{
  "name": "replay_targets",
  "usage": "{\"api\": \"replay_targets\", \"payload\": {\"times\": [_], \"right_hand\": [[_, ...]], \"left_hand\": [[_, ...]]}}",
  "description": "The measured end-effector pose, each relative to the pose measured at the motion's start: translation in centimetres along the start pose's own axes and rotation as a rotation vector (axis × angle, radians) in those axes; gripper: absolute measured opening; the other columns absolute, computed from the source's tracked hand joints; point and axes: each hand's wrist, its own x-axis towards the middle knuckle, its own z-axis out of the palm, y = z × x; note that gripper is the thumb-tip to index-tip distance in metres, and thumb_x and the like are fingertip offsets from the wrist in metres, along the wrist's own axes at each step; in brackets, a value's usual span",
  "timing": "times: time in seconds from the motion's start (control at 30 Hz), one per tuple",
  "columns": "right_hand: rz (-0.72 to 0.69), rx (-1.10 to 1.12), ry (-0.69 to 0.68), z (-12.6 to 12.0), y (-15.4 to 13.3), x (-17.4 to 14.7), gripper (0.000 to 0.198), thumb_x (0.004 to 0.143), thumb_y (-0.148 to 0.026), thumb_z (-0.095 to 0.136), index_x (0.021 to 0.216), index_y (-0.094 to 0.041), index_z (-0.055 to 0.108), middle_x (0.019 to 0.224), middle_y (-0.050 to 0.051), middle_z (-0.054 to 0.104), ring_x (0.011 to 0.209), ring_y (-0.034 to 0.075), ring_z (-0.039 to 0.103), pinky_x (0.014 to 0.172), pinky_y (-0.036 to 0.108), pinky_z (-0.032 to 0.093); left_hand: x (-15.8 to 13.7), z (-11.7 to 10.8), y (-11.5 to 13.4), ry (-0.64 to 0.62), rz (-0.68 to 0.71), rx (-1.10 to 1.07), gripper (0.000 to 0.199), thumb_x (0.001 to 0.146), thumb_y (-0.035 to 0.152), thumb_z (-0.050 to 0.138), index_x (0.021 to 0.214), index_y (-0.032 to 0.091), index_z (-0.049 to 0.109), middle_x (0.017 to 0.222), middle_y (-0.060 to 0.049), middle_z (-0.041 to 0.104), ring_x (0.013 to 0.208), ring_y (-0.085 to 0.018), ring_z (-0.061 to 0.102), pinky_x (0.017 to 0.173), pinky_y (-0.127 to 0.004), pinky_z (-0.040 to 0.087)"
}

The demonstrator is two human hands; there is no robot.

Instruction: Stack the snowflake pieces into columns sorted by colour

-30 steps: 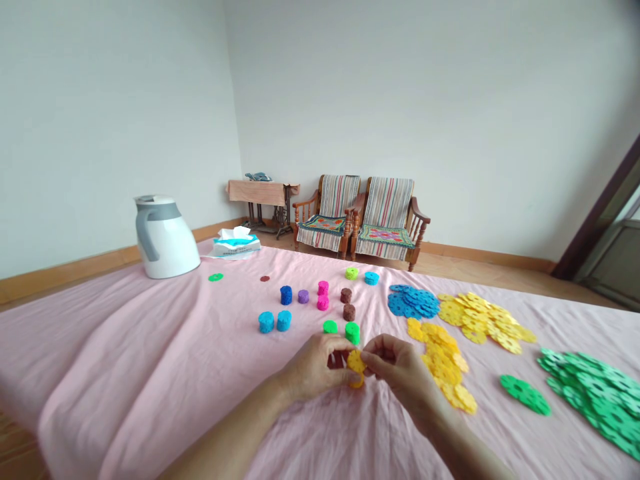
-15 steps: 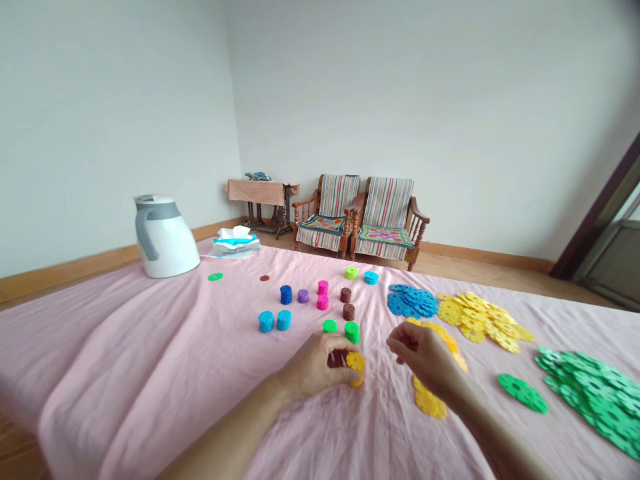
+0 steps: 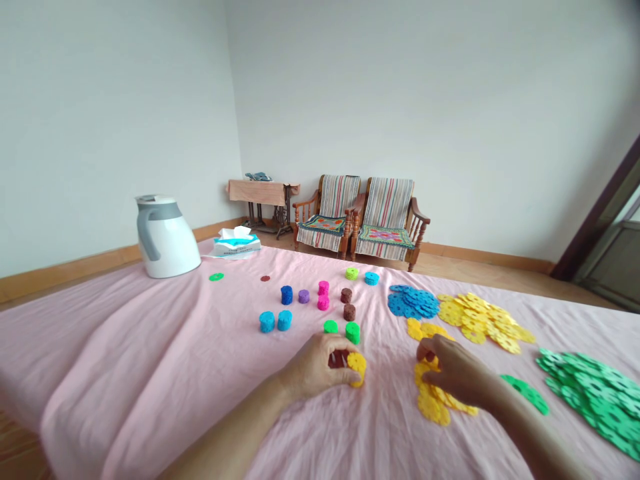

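Note:
Between the thumb and fingers of my left hand (image 3: 320,365) is a short stack of yellow-orange snowflake discs (image 3: 357,369), tilted on its side just above the pink cloth. My right hand (image 3: 453,370) reaches into a loose pile of yellow-orange snowflake discs (image 3: 434,408), thumb and index finger apart with yellow showing between them. Part of that pile is hidden under the hand. Beyond my left hand stand two bright green disc stacks (image 3: 353,333), and farther off are brown stacks (image 3: 349,312) and pink stacks (image 3: 323,303).
Light blue stacks (image 3: 267,322), a dark blue stack (image 3: 287,295) and a purple stack (image 3: 304,296) stand left of centre. Blue discs (image 3: 413,301), yellow discs (image 3: 483,320) and green discs (image 3: 595,397) lie heaped at right. A white jug (image 3: 173,243) and tissue box (image 3: 237,245) stand back left.
My right hand has moved right and slightly down, from over the cloth onto the yellow-orange pile, and its fingers have spread. My left hand stays in place with its stack.

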Motion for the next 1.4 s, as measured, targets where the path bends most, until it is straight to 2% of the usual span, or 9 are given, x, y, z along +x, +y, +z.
{"api": "replay_targets", "payload": {"times": [0.27,0.5,0.7,0.9,1.07,1.2,1.3,1.4], "right_hand": [[0.010,0.030,-0.015,0.5,-0.3,0.3,0.013,0.067,-0.011,0.051,0.073,-0.018,0.059,0.083,0.006,0.065,0.079,0.019,0.059,0.069,0.027,0.040],[-0.038,0.084,-0.079,-0.5,-0.3,-0.4,0.025,0.064,-0.012,0.057,0.087,-0.019,0.062,0.093,0.006,0.065,0.086,0.019,0.058,0.074,0.028,0.042],[-0.032,0.113,-0.067,-0.4,-0.5,-0.2,0.012,0.064,-0.015,0.057,0.075,-0.019,0.059,0.083,0.004,0.064,0.079,0.018,0.057,0.068,0.026,0.041],[-0.068,0.317,-0.012,-0.2,-1.2,0.3,0.002,0.067,-0.017,0.055,0.067,-0.019,0.055,0.064,-0.001,0.057,0.061,0.013,0.052,0.055,0.023,0.036],[-0.037,0.394,0.032,0.4,-1.3,0.7,0.008,0.069,-0.021,0.055,0.062,-0.019,0.055,0.057,-0.002,0.055,0.055,0.012,0.049,0.052,0.023,0.033],[-0.037,0.444,0.073,0.3,-1.5,1.0,0.010,0.068,-0.024,0.056,0.060,-0.019,0.055,0.059,-0.001,0.056,0.059,0.013,0.049,0.054,0.025,0.034],[-0.038,0.585,0.058,0.1,-2.4,0.9,0.014,0.069,-0.030,0.058,0.059,-0.019,0.056,0.057,-0.003,0.052,0.057,0.012,0.046,0.054,0.025,0.032],[-0.033,0.823,0.016,0.2,-4.2,0.6,0.019,0.068,-0.035,0.062,0.062,-0.019,0.056,0.057,-0.004,0.052,0.055,0.010,0.045,0.053,0.024,0.032]], "left_hand": [[0.1,0.0,0.2,0.002,-0.002,0.007,0.027,0.070,0.034,0.077,0.089,0.016,0.073,0.075,-0.001,0.064,0.067,-0.014,0.052,0.059,-0.022,0.038],[0.0,-0.1,0.2,0.002,0.005,-0.010,0.027,0.070,0.032,0.077,0.091,0.015,0.072,0.074,-0.001,0.063,0.067,-0.013,0.053,0.059,-0.021,0.038],[0.0,0.0,0.2,0.005,-0.012,0.011,0.030,0.069,0.034,0.078,0.092,0.016,0.072,0.075,-0.001,0.064,0.067,-0.014,0.052,0.059,-0.021,0.038],[0.0,0.0,0.2,0.003,-0.011,0.008,0.029,0.071,0.034,0.077,0.092,0.015,0.072,0.074,-0.001,0.063,0.067,-0.014,0.053,0.059,-0.022,0.039],[0.0,-0.1,0.2,-0.003,-0.016,0.013,0.029,0.070,0.034,0.077,0.092,0.015,0.072,0.074,-0.001,0.062,0.067,-0.014,0.052,0.059,-0.021,0.038],[0.0,-0.1,0.1,-0.003,-0.004,0.012,0.030,0.071,0.035,0.076,0.093,0.015,0.072,0.074,0.000,0.062,0.067,-0.013,0.052,0.059,-0.021,0.038],[0.0,0.0,0.0,-0.010,0.005,0.000,0.028,0.071,0.035,0.076,0.091,0.015,0.072,0.072,0.001,0.060,0.064,-0.012,0.050,0.058,-0.021,0.036],[0.0,0.0,0.0,-0.021,0.010,-0.025,0.027,0.072,0.035,0.076,0.089,0.015,0.072,0.069,0.001,0.058,0.062,-0.012,0.048,0.055,-0.021,0.034]]}}
